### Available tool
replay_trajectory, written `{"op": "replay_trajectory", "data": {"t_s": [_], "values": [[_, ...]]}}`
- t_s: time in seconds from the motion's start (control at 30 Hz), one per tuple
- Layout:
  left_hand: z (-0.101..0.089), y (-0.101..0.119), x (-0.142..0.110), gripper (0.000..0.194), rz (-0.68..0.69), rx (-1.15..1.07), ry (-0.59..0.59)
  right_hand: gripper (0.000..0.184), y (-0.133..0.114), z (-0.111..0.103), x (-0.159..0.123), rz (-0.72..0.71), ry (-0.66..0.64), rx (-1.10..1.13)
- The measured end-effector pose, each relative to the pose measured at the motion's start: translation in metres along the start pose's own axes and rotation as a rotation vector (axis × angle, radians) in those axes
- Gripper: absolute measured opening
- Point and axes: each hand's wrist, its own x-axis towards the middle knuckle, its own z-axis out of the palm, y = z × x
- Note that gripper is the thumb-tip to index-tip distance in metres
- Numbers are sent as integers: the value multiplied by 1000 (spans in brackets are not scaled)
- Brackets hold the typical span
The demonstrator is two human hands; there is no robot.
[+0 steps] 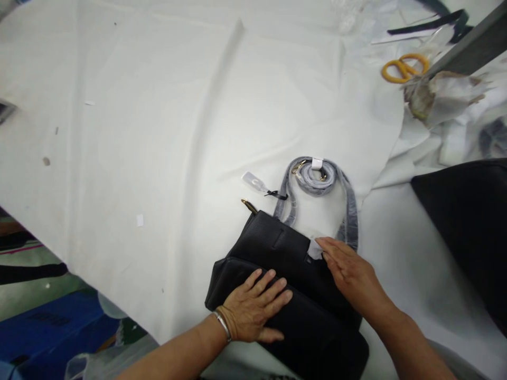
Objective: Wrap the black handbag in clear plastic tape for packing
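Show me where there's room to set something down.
Left of the bag, the table is widely bare, bar small scraps. Another free patch lies between the coiled strap and scissors. The right side is crowded: scissors, plastic, a black item.

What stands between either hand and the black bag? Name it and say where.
Nothing visible blocks the left hand: it lies flat on the black bag. The right hand has a white scrap at its fingertips, over the bag's upper part; whether any finger touches the bag directly is unclear.
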Motion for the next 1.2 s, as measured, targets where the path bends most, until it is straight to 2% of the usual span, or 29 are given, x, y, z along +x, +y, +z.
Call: {"op": "replay_trajectory", "data": {"t_s": [0.2, 0.27, 0.33, 0.43, 0.5, 0.57, 0.67, 0.8, 0.87, 0.93, 1.0, 1.1, 1.17, 1.2], "values": [[2, 4, 0, 77, -21, -57, -45, 41, -25, -7, -15, 45, 46, -162], [2, 6, 1, 78, -41, -68, -51, 37, -35, -11, -33, 81, 130, -149], [2, 9, 1, 80, -61, -73, -50, 32, -44, -12, -64, 141, 243, -112], [1, 11, 2, 82, -67, -76, -37, 35, -53, -1, -123, 352, 365, -45], [0, 11, 1, 82, -67, -70, -20, 44, -58, 10, -157, 589, 403, 58], [0, 12, 0, 83, -68, -61, -4, 54, -63, 20, -176, 812, 390, 220], [0, 14, 0, 82, -69, -59, 4, 60, -69, 28, -178, 965, 331, 425], [-5, 18, -1, 82, -52, -77, -1, 65, -69, 36, -165, 1092, 377, 455], [-11, 16, -5, 74, -32, -93, 16, 66, -66, 42, -163, 1087, 386, 460], [-20, 11, -14, 63, -54, -121, 94, 67, -64, 49, -164, 1059, 371, 429], [-29, 1, -28, 57, -228, -191, 244, 68, -64, 54, -167, 1061, 357, 397], [-38, -20, -49, 56, -820, -473, 500, 71, -68, 58, -169, 1111, 365, 382], [-38, -35, -58, 51, -1117, -668, 561, 72, -70, 60, -169, 1143, 376, 370], [-38, -41, -60, 46, -1188, -735, 561, 72, -70, 60, -168, 1152, 384, 366]]}}
